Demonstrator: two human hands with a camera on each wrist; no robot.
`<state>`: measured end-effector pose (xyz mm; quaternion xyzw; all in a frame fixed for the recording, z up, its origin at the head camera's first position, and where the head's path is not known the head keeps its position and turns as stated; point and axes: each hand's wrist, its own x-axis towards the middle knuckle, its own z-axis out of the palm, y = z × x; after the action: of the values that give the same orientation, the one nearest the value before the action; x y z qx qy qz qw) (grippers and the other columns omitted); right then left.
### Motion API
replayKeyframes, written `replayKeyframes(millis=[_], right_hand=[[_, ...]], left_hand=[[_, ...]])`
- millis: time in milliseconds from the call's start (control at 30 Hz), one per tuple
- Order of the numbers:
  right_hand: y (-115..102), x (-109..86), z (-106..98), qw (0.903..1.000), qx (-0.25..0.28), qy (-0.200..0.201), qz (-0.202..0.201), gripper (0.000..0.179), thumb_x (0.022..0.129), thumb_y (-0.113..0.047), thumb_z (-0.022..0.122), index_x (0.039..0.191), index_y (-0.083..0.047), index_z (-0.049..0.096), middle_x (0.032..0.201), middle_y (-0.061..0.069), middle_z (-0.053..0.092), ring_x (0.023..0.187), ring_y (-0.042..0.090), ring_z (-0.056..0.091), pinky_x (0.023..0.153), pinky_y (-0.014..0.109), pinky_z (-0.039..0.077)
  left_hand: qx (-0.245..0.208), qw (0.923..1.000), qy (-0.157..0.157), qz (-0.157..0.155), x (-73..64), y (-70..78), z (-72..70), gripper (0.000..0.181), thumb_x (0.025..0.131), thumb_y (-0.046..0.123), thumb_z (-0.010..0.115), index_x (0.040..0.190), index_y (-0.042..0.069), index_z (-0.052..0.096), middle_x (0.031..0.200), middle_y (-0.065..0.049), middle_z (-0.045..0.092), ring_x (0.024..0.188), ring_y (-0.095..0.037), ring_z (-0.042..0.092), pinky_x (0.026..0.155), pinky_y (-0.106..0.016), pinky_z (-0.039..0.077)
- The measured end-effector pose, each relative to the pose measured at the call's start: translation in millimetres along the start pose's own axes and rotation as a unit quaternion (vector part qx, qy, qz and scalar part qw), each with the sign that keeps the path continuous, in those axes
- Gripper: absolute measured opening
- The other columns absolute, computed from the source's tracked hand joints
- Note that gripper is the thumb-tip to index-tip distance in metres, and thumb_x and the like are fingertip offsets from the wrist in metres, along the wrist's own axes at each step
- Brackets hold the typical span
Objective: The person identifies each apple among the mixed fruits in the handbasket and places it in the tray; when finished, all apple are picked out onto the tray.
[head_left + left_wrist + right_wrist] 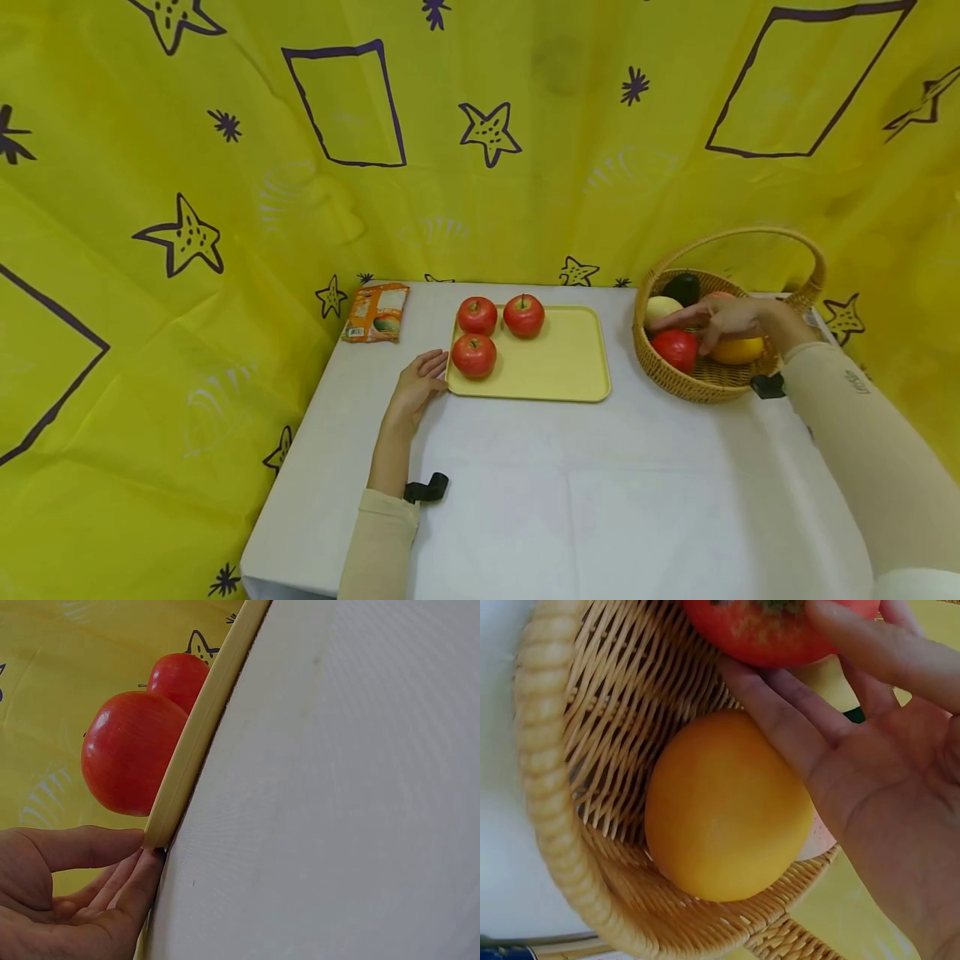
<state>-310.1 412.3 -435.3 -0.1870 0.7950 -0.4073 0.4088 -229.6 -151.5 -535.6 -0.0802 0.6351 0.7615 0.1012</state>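
My left hand (417,385) pinches the corner of a yellow tray (555,358); the left wrist view puts the thumb at the rim and fingers against the underside. Three red apples (474,356) sit on the tray's left half. Reaching into a wicker basket (678,379), my right hand (726,321) holds a red fruit with a green top (780,634), its thumb on the top and fingers round the side. Just beside those fingers lies an orange-yellow round fruit (727,806). A pale round fruit (662,310) and a dark green item (681,288) lie farther back in the basket.
An orange printed packet (377,313) lies at the table's back left. The basket's tall arched handle (738,233) rises over the right hand. A white cloth (525,492) covers the table, and a yellow patterned curtain (450,208) hangs behind it.
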Motion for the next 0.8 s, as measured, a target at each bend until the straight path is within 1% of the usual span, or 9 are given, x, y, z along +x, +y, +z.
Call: replayKeyframes(millis=[67, 100, 133, 233, 300, 367, 500, 633, 800], right_hand=[[0, 0.3, 0, 0.9997, 0.015, -0.021, -0.004, 0.079, 0.085, 0.007, 0.072, 0.157, -0.002, 0.042, 0.162, 0.027, 0.036, 0.133, 0.022, 0.05, 0.105, 0.031, 0.05], [0, 0.6, 0, 0.9995, 0.014, -0.027, -0.006, 0.079, 0.086, 0.007, 0.072, 0.158, -0.001, 0.041, 0.161, 0.027, 0.037, 0.129, 0.021, 0.055, 0.104, 0.032, 0.052], [0, 0.9, 0, 0.9992, 0.019, -0.036, -0.007, 0.079, 0.087, 0.007, 0.071, 0.158, 0.001, 0.037, 0.16, 0.028, 0.036, 0.124, 0.022, 0.058, 0.103, 0.035, 0.053], [-2, 1.7, 0, 0.999, 0.02, -0.039, -0.005, 0.079, 0.088, 0.005, 0.073, 0.158, 0.003, 0.036, 0.159, 0.029, 0.038, 0.12, 0.023, 0.062, 0.102, 0.038, 0.055], [-4, 1.3, 0, 0.9997, -0.005, -0.026, -0.002, 0.078, 0.087, 0.001, 0.076, 0.157, 0.002, 0.041, 0.16, 0.026, 0.04, 0.126, 0.015, 0.056, 0.101, 0.033, 0.054], [-5, 0.0, -1, 0.9998, -0.01, -0.018, 0.006, 0.076, 0.087, -0.002, 0.078, 0.155, 0.001, 0.045, 0.161, 0.025, 0.039, 0.128, 0.012, 0.054, 0.1, 0.03, 0.054], [-6, -3.4, -4, 0.9994, 0.002, -0.034, 0.008, 0.069, 0.093, -0.002, 0.072, 0.155, 0.001, 0.044, 0.156, 0.028, 0.043, 0.125, 0.015, 0.056, 0.101, 0.032, 0.054], [-6, -7.1, -5, 0.9983, 0.026, -0.052, -0.005, 0.062, 0.098, -0.001, 0.065, 0.156, -0.001, 0.043, 0.148, 0.022, 0.047, 0.121, 0.021, 0.059, 0.1, 0.038, 0.056], [-6, -14.4, -4, 0.999, 0.027, -0.033, -0.018, 0.056, 0.102, -0.005, 0.061, 0.156, -0.002, 0.045, 0.144, 0.014, 0.046, 0.118, 0.019, 0.057, 0.098, 0.037, 0.057]], left_hand=[[0.0, 1.0, 0.001, 0.0, -0.2, 0.0, -0.6, 0.077, 0.082, -0.028, 0.053, 0.155, -0.004, 0.04, 0.157, -0.022, 0.047, 0.148, -0.032, 0.044, 0.115, -0.042, 0.043], [-0.001, 1.0, 0.001, 0.0, -0.4, 0.1, -0.9, 0.077, 0.082, -0.028, 0.054, 0.155, -0.004, 0.04, 0.158, -0.022, 0.047, 0.148, -0.032, 0.044, 0.115, -0.042, 0.043], [-0.001, 1.0, 0.001, 0.0, -0.5, -0.1, -1.2, 0.078, 0.082, -0.028, 0.054, 0.155, -0.004, 0.04, 0.158, -0.022, 0.047, 0.148, -0.032, 0.044, 0.114, -0.041, 0.043], [0.001, 1.0, 0.001, -0.002, -1.1, -0.6, -1.8, 0.077, 0.083, -0.028, 0.054, 0.155, -0.004, 0.039, 0.158, -0.021, 0.047, 0.148, -0.032, 0.044, 0.113, -0.039, 0.045], [0.002, 1.0, 0.001, -0.004, -1.3, -1.5, -2.0, 0.077, 0.083, -0.028, 0.054, 0.155, -0.004, 0.04, 0.158, -0.021, 0.047, 0.148, -0.032, 0.044, 0.112, -0.039, 0.046], [0.001, 1.0, 0.0, -0.005, -1.3, -2.5, -2.0, 0.077, 0.083, -0.027, 0.054, 0.155, -0.003, 0.04, 0.158, -0.021, 0.047, 0.148, -0.031, 0.044, 0.112, -0.039, 0.046], [-0.002, 1.0, -0.001, -0.004, -1.1, -3.2, -1.7, 0.077, 0.083, -0.028, 0.054, 0.155, -0.004, 0.04, 0.158, -0.022, 0.047, 0.148, -0.032, 0.044, 0.114, -0.041, 0.045], [-0.005, 1.0, 0.0, -0.003, -1.2, -1.5, -1.3, 0.077, 0.083, -0.028, 0.054, 0.155, -0.004, 0.04, 0.158, -0.022, 0.047, 0.148, -0.032, 0.044, 0.112, -0.039, 0.046], [-0.006, 1.0, -0.003, -0.002, -0.8, 0.6, -1.2, 0.077, 0.083, -0.028, 0.054, 0.155, -0.004, 0.04, 0.158, -0.022, 0.047, 0.148, -0.032, 0.044, 0.109, -0.035, 0.049]])
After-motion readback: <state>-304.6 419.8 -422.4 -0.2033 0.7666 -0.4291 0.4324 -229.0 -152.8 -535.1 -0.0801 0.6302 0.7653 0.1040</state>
